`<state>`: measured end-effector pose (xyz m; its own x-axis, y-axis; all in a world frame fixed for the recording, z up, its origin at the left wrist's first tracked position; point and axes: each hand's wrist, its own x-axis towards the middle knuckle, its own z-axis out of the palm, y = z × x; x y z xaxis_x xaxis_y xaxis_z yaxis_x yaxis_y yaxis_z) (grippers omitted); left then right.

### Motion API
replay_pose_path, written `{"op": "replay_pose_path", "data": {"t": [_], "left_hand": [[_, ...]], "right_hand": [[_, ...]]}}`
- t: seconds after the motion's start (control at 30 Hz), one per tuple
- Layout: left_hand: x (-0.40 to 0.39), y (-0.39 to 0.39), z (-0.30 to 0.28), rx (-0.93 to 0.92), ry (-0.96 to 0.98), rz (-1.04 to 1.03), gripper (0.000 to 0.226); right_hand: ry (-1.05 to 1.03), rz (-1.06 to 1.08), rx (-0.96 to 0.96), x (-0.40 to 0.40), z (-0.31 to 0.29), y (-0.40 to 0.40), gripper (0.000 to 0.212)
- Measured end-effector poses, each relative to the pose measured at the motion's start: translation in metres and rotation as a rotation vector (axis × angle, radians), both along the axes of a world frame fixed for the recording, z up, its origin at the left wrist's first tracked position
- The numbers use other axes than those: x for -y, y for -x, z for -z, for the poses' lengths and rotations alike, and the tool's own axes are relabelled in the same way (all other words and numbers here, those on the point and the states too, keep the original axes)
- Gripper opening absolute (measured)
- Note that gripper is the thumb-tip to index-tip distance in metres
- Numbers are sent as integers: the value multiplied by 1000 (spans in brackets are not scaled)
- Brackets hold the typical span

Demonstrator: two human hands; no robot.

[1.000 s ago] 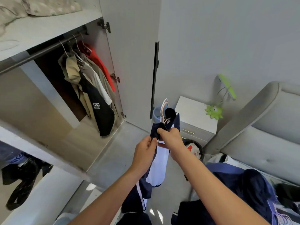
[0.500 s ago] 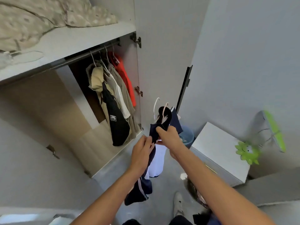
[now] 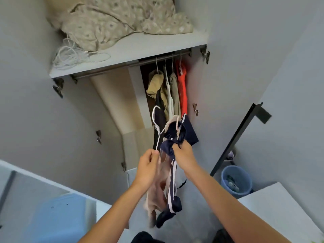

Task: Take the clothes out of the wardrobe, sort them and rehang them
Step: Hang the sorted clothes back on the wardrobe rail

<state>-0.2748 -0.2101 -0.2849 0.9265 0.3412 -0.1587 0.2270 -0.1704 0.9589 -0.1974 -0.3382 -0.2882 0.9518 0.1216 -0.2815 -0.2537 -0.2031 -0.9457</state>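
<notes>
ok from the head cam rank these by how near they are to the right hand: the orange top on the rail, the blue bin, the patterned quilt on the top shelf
1. Blue bin: on the floor, right of and a little below the right hand.
2. Orange top: hanging at the right end of the rail, above the hand.
3. Patterned quilt: on the top shelf, high and to the left.

The bin and top are fairly close; the quilt is plainly farthest.

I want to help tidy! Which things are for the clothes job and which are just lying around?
For the job: navy top, white hanger, hanging clothes, rail.
Lying about: quilt, cord, blue bin.
</notes>
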Motion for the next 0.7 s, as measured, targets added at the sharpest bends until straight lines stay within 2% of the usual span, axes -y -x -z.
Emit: {"op": "replay_pose_path", "data": {"t": [0.13,0.27,0.33,0.7], "left_hand": [[-19,11,5,-4,-81,-118,37],[-33,18,10,8,-110,-214,39],[-39,19,10,7,-111,-248,37],[-94,-24,32,47,-53,-331,39]], "right_hand": [[81,-98,9,-21,11,-10,6],[160,-175,74,-40,11,-13,27],[188,-196,84,-48,12,-14,30],[294,-310,133,-107,19,-51,19]]}}
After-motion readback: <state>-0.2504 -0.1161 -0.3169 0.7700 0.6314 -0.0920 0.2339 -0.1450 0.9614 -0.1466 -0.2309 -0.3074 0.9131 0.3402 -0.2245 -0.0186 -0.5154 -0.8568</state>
